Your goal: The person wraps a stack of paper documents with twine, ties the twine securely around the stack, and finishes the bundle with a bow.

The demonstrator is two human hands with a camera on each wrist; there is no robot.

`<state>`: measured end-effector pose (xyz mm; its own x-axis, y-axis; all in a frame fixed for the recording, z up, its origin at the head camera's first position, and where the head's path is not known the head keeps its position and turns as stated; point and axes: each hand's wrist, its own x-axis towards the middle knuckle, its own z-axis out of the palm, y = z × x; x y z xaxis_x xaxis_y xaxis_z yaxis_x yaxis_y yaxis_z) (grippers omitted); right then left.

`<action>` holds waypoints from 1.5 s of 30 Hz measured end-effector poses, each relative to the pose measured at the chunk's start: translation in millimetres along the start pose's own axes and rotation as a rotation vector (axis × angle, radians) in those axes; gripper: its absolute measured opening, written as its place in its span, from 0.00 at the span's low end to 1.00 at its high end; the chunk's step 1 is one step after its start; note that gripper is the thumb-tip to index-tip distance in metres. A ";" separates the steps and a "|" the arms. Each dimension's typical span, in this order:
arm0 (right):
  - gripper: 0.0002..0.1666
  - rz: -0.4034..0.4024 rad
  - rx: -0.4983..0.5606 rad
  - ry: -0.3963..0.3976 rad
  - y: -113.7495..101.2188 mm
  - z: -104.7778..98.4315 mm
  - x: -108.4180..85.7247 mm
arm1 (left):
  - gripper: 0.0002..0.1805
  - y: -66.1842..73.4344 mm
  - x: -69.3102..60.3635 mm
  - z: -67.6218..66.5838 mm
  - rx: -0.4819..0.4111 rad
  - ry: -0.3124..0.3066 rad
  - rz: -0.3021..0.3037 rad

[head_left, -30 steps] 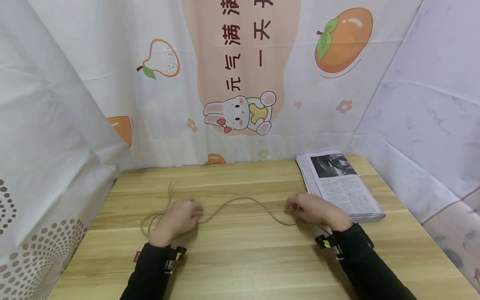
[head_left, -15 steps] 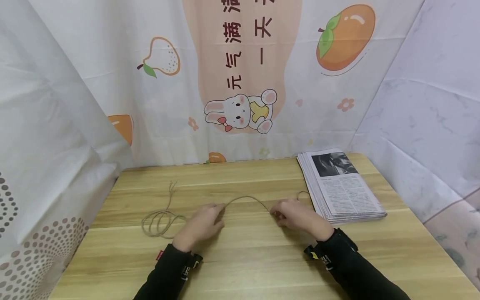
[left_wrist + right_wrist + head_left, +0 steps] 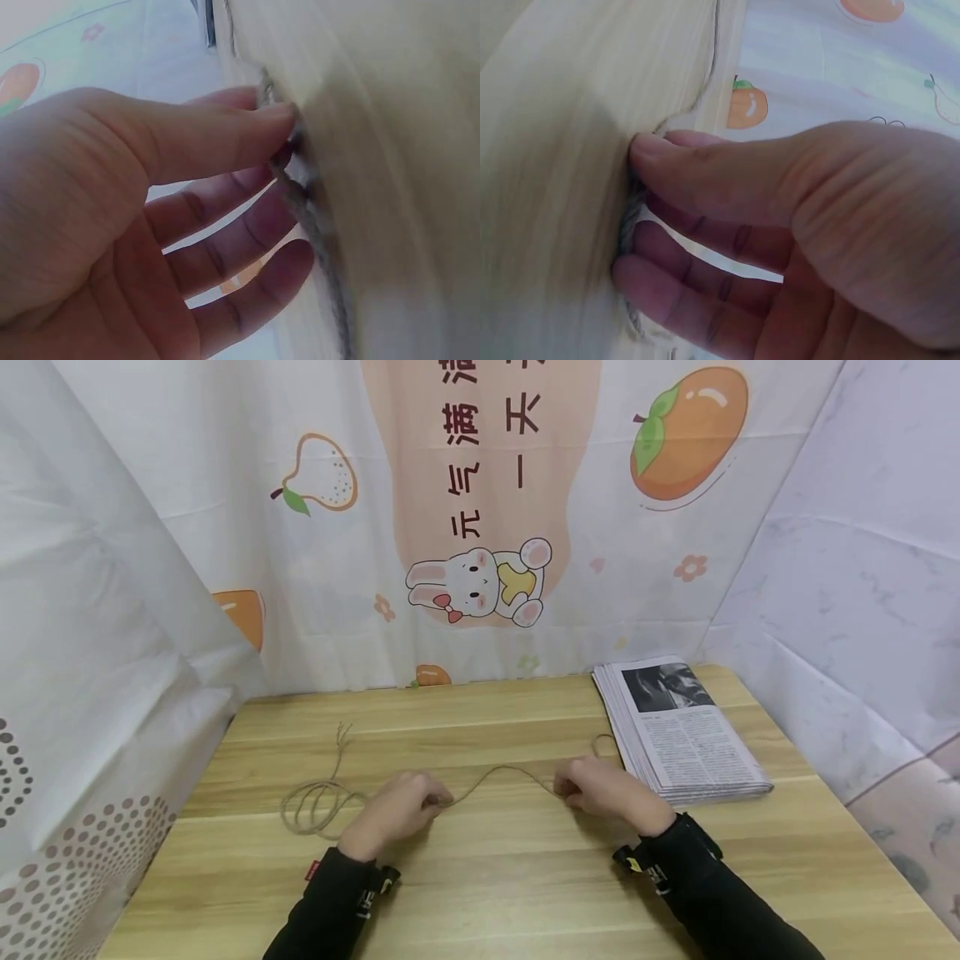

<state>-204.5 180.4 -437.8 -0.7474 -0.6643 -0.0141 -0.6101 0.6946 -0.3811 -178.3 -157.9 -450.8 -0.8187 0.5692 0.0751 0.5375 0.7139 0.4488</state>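
Note:
A thin tan twine (image 3: 504, 767) lies across the wooden table and arches up between the two hands. My left hand (image 3: 399, 810) pinches it between thumb and index finger, as the left wrist view shows, where the twine (image 3: 300, 196) runs down past the other fingers. With thumb and index finger my right hand (image 3: 606, 793) also pinches the twine (image 3: 633, 217), close to the tabletop. Left of the left hand the twine lies in loose loops (image 3: 313, 810), with a frayed end (image 3: 342, 735) pointing to the back. A small bend of twine (image 3: 602, 740) shows behind the right hand.
A folded newspaper (image 3: 693, 739) lies at the back right of the table (image 3: 495, 893), just beyond the right hand. Printed cloth (image 3: 322, 585) hangs along the table's back edge, with white sheets at both sides.
Both hands have moved inward along the twine from where they were a second ago, uncovering the loops at left. Since half a second ago the right hand has shifted slightly right.

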 end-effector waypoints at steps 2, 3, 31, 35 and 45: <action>0.12 -0.012 -0.007 0.003 3.0 -0.4 -2.1 | 0.09 -1.2 -1.8 -2.5 -0.014 -0.021 0.005; 0.12 -0.016 -0.007 0.003 4.7 -0.8 -3.3 | 0.09 -1.5 -2.5 -4.1 -0.020 -0.028 0.004; 0.11 0.005 0.090 -0.042 32.4 -7.4 -27.2 | 0.12 -24.8 -36.0 -23.4 -0.152 -0.091 -0.113; 0.09 0.016 0.096 -0.057 34.7 -7.8 -29.2 | 0.11 -29.9 -41.8 -25.6 -0.151 -0.082 -0.137; 0.08 0.049 0.077 -0.035 44.0 -5.7 -33.5 | 0.12 -38.4 -54.6 -34.9 -0.137 -0.064 -0.193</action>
<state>-207.8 234.8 -448.8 -0.7655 -0.6400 -0.0659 -0.5500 0.7041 -0.4492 -161.4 -230.6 -441.0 -0.8869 0.4554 -0.0781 0.3364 0.7524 0.5663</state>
